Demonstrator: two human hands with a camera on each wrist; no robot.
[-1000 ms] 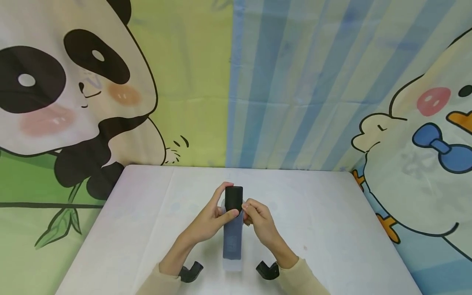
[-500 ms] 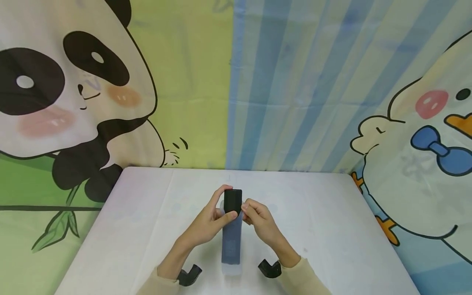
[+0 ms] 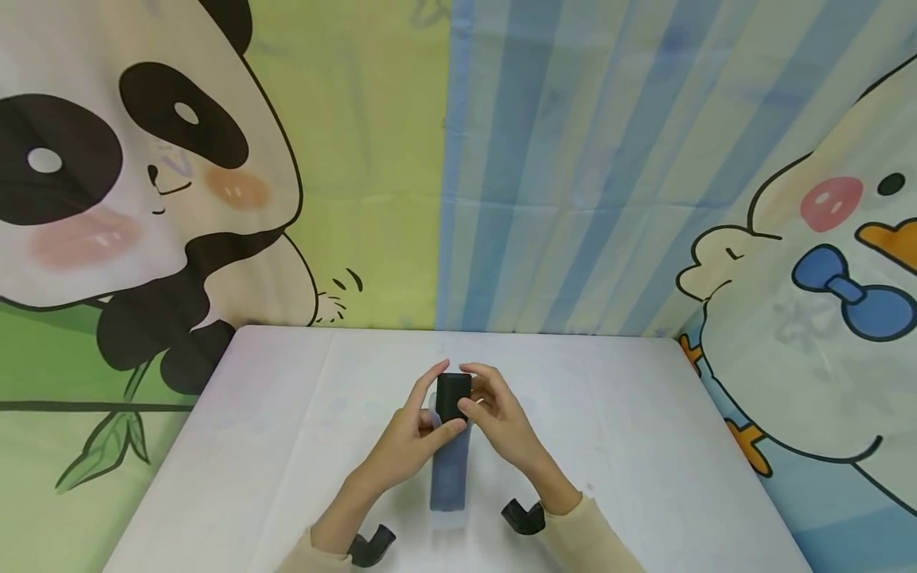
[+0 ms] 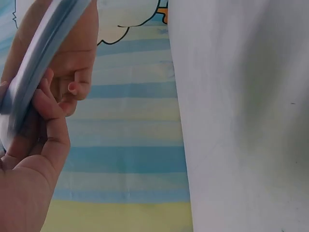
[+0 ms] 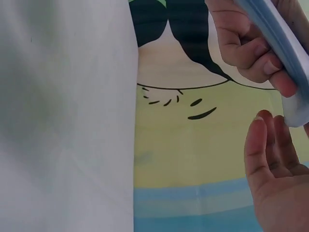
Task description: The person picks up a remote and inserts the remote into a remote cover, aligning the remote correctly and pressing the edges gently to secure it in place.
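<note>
A long, slim, flat blue-grey sleeve [image 3: 449,477] with a black block-like end [image 3: 453,394] stands between the two hands in the head view. Its lower tip looks pale and translucent. The left hand [image 3: 404,446] grips it, thumb across the front just below the black part and index finger raised beside the top. The left wrist view shows curled left fingers [image 4: 50,121] against the sleeve's flat side. Close at its right edge is the right hand [image 3: 505,418], thumb tip by the black end and index finger extended above it. In the right wrist view its fingers [image 5: 263,154] are fairly straight.
Under the hands lies a white table [image 3: 609,414]. Behind it hangs a cloth backdrop with a panda [image 3: 236,270], blue stripes and a white bird [image 3: 809,358]. Black curved pieces [image 3: 372,545] sit at both wrists, near the beige sleeves.
The right hand has shifted up slightly; its index finger has left the curled pinch at the side and now extends over the black end. The left hand keeps its grip.
</note>
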